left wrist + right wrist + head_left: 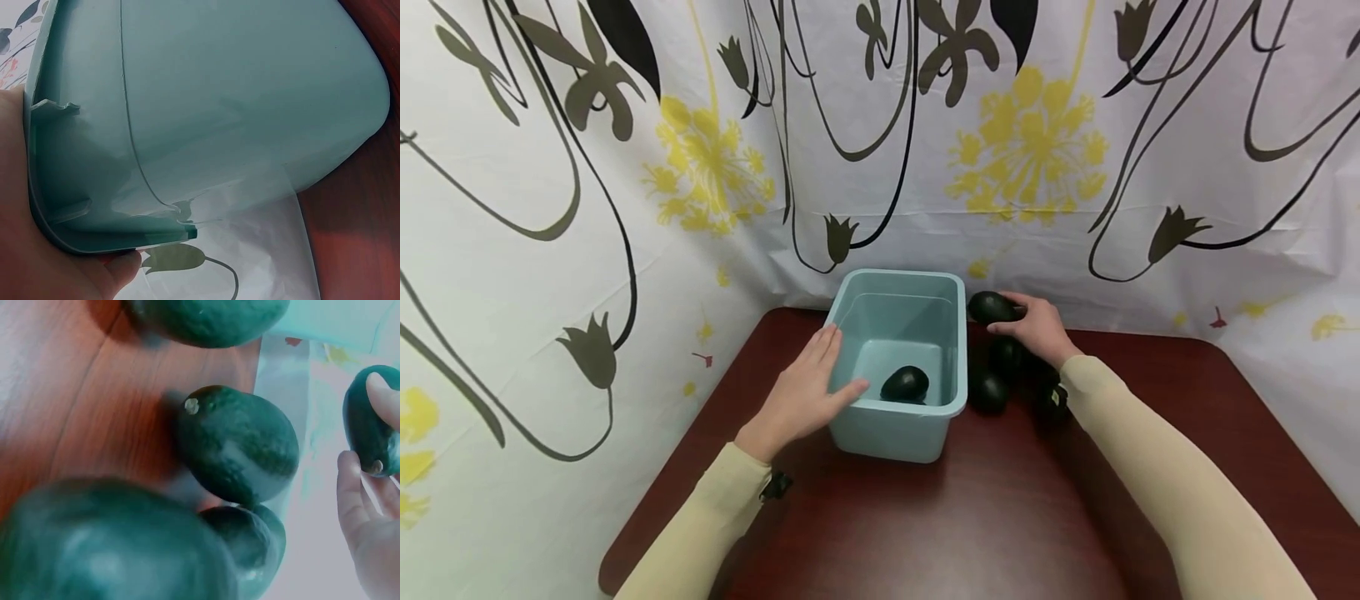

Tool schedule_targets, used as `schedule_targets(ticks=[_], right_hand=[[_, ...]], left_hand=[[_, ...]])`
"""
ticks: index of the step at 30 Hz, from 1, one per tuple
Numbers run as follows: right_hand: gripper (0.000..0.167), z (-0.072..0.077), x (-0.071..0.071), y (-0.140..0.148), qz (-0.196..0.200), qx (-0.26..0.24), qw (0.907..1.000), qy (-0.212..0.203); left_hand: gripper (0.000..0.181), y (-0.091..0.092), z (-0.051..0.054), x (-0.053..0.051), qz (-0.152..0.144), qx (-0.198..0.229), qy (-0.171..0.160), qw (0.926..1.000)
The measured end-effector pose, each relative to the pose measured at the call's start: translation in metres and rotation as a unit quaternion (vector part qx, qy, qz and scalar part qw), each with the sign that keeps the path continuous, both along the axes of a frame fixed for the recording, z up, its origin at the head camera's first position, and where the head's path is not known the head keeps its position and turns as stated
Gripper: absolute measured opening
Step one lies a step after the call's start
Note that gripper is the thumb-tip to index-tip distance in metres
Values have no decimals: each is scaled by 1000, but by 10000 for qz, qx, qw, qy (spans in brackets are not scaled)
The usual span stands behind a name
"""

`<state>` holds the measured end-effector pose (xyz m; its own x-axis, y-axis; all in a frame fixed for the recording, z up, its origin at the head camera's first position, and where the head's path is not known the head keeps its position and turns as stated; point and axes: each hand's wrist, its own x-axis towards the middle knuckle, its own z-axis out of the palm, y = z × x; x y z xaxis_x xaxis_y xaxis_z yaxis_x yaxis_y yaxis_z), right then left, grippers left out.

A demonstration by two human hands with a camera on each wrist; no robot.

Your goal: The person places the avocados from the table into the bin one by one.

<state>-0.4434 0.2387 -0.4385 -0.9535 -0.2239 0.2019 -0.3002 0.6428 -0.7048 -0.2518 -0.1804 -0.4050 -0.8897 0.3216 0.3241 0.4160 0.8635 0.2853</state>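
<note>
No lettering or numbers can be read.

Printed white cloth [880, 192] beyond a dark red-brown table [1000, 517]
The cloth hangs behind the table's far edge and along its left edge, bearing yellow flower heads [1033, 146], olive-grey tulips [838, 239] and curling stems [853, 156]; the table's far right corner is rounded, its top glossy.
</note>
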Motion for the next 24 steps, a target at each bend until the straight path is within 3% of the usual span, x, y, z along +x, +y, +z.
schedule_targets(ticks=[6, 10, 24], right_hand=[[78, 5, 14, 11, 47, -364, 9991, 217], [75, 16, 27, 13, 84, -620, 9974, 349], [75, 49, 58, 2, 75, -724, 9935, 874]], left_hand=[[100, 1, -1, -1, 14, -10, -22, 10000], [100, 1, -1, 0, 31, -23, -9, 10000], [101, 1, 0, 0, 30, -33, -14, 10000]])
